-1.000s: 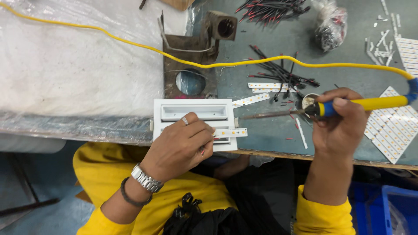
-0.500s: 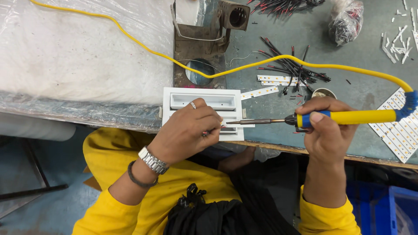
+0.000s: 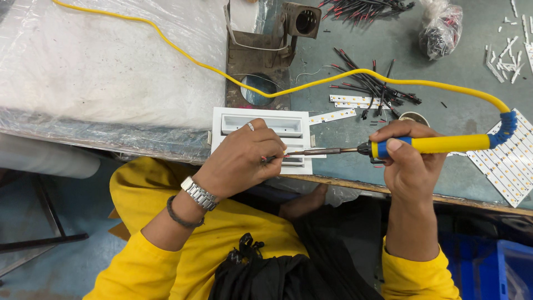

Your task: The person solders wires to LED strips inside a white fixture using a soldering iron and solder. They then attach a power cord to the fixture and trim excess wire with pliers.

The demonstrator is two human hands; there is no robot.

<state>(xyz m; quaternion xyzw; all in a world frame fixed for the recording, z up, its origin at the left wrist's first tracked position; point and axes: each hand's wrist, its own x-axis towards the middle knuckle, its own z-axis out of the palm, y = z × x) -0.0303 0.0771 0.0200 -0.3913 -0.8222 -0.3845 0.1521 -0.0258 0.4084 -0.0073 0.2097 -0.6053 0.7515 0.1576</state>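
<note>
Right hand (image 3: pixel 411 161) is wrapped around a yellow-handled soldering iron with a blue collar (image 3: pixel 422 145), tip laid flat toward the white rectangular plastic housing (image 3: pixel 261 125) at the bench's near edge. Left hand (image 3: pixel 244 161) rests on that housing, fingers pinched on something thin that I can't make out.

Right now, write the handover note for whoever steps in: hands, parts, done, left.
Left hand: rests on the white housing at the bench edge, fingers pinching something small by the iron's tip; cannot tell what.
Right hand: holds the yellow-handled soldering iron, tip laid level toward the left fingers over the housing.
Parts: loose LED strips and black leads behind the housing; LED strip sheets at right.
Done: iron is at the joint.
Left: whether the joint is finished cannot be seen; loose strips lie unused.
</note>
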